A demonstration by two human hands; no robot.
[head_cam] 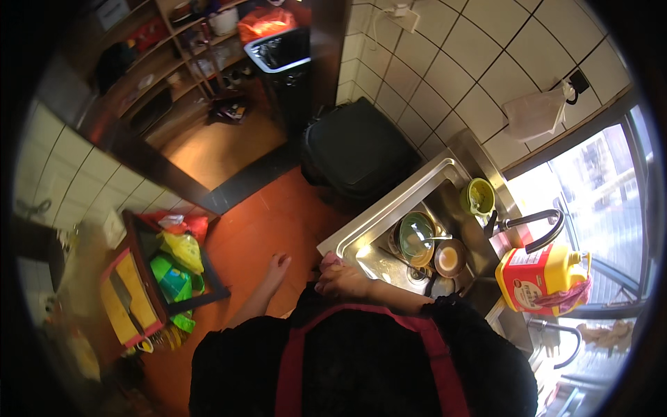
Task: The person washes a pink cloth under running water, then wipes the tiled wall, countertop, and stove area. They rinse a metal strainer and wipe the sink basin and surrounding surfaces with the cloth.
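Note:
My right hand (345, 282) grips a crumpled pink cloth (330, 260) at the near left corner of the stainless steel sink (388, 208). Over the red floor, to its left, my left hand (280, 262) is raised with loosely curled fingers and nothing visible in it. Inside the sink basin sits a green-glazed bowl (417, 234) with a spoon (439, 238) across its rim. Beside it is a smaller brown-rimmed bowl (449, 259). A green container (478, 196) stands at the basin's back, near the curved faucet (547, 224).
A yellow jug (542, 281) with another pink cloth stands right of the sink. Beyond the sink is a lidded black bin (359, 146). At left, a knife (126, 297) lies on a yellow cutting board (136, 271), beside a dark frame holding plastic bags (180, 253).

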